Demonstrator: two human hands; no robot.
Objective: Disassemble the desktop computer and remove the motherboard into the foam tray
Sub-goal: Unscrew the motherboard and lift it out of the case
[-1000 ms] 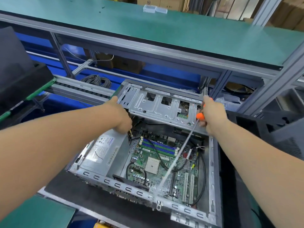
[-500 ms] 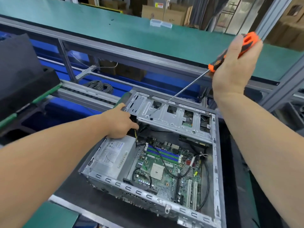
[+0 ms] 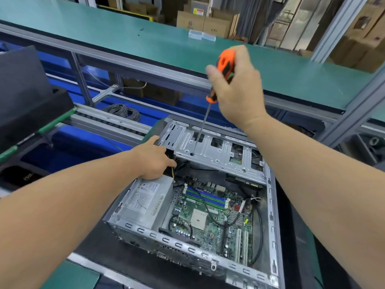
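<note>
Resting against the left end of the drive cage [image 3: 216, 151], the left hand [image 3: 155, 161] lies with fingers loosely curled, gripping nothing visible. Right of it, the right hand [image 3: 237, 88] clasps an orange screwdriver [image 3: 210, 97], its tip on the cage. Below the cage, the motherboard [image 3: 210, 217] sits inside the case [image 3: 273, 226].

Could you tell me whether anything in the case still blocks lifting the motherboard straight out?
Yes. The metal drive cage overhangs the far edge of the motherboard, and a black cable runs across the board. The power supply sits beside it on the left. The right hand has the screwdriver tip on the cage.
</note>
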